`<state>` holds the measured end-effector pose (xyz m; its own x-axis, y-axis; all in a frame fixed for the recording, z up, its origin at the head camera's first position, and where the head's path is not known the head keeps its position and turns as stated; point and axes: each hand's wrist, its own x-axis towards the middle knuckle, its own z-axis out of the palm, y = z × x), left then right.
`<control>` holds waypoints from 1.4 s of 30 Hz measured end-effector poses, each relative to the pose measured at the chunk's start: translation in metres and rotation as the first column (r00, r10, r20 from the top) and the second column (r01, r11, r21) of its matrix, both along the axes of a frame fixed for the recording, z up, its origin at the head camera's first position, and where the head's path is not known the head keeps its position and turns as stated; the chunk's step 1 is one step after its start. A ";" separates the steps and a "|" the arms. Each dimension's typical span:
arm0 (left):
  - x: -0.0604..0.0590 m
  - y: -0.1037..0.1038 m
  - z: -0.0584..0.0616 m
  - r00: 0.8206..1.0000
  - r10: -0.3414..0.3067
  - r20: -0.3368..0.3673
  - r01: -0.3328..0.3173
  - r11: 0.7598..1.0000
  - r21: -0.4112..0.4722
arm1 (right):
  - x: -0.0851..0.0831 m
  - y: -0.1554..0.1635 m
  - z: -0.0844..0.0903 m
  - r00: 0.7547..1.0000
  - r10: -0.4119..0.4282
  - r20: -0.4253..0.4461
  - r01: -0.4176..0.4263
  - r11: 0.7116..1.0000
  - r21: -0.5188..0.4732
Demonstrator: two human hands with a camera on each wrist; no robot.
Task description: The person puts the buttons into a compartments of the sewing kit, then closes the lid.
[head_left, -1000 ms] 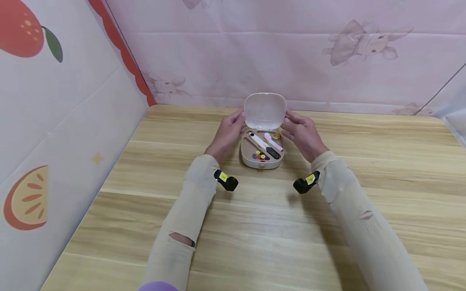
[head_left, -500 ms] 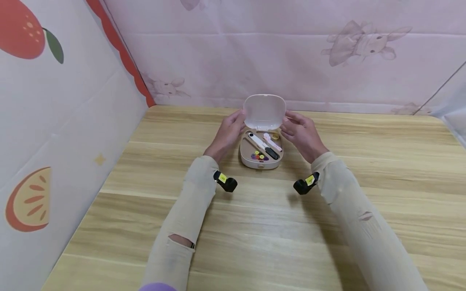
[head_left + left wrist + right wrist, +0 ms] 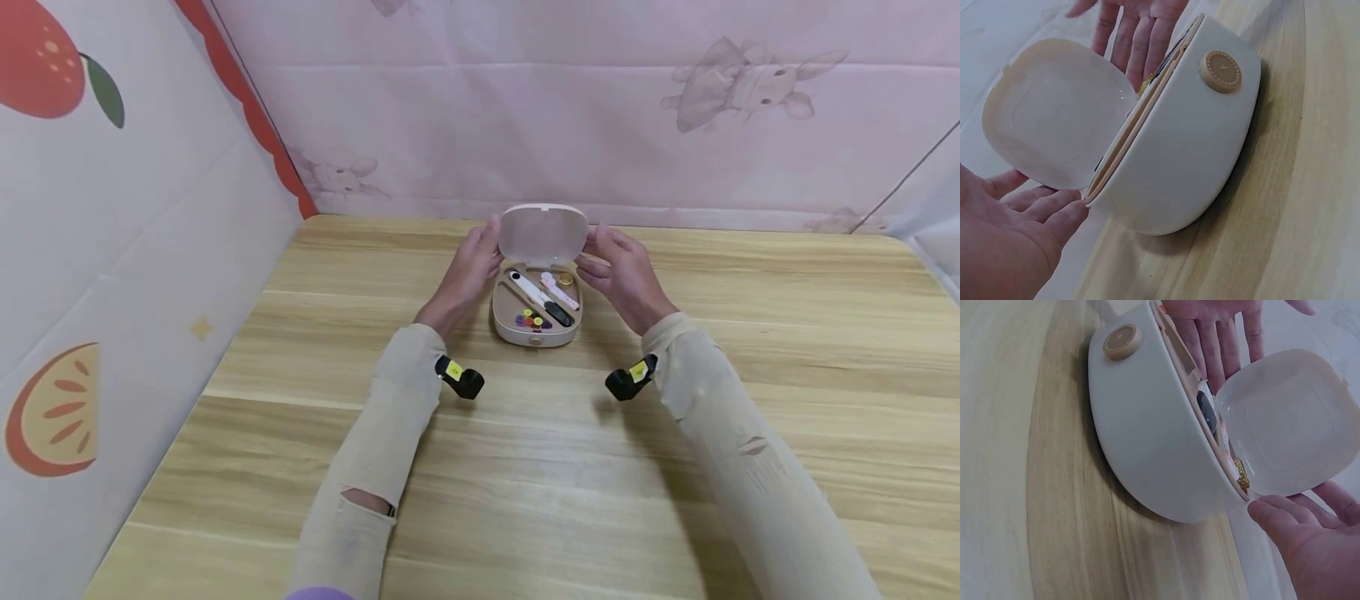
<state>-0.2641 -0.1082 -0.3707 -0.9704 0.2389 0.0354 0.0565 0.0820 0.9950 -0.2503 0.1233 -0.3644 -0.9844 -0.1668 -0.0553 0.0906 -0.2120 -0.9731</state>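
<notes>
Small beige case sits on worktop near back wall, lid tipped partway up. Left hand & right hand flank it, fingers nearly straight, tips touching lid's side edges. Inside: black-white tool, coloured buttons, pink bits.
</notes>
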 end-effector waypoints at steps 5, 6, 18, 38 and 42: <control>0.001 0.000 0.001 1.000 -0.013 0.006 0.013 1.000 0.006 | 0.001 0.000 0.001 1.000 0.006 -0.017 -0.005 0.999 0.052; 0.001 0.000 0.001 1.000 -0.015 0.006 0.015 1.000 0.001 | 0.001 0.000 0.001 1.000 0.005 -0.015 -0.004 0.998 0.058; 0.009 -0.004 0.000 0.998 -0.060 0.004 0.060 0.988 -0.141 | 0.004 0.005 -0.003 0.999 0.037 -0.031 -0.031 0.986 0.165; 0.008 -0.018 -0.007 0.984 -0.177 -0.013 0.174 0.977 -0.122 | 0.005 0.024 -0.013 0.949 0.302 -0.095 -0.217 0.839 0.499; 0.007 -0.023 -0.009 0.980 -0.200 -0.007 0.198 0.972 -0.127 | 0.005 0.025 -0.015 0.936 0.338 -0.099 -0.250 0.836 0.489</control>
<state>-0.2570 -0.1313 -0.3795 -0.9023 0.4310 0.0121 0.1040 0.1904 0.9762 -0.2456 0.1482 -0.3794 -0.8935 -0.4480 -0.0318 -0.1036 0.2745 -0.9560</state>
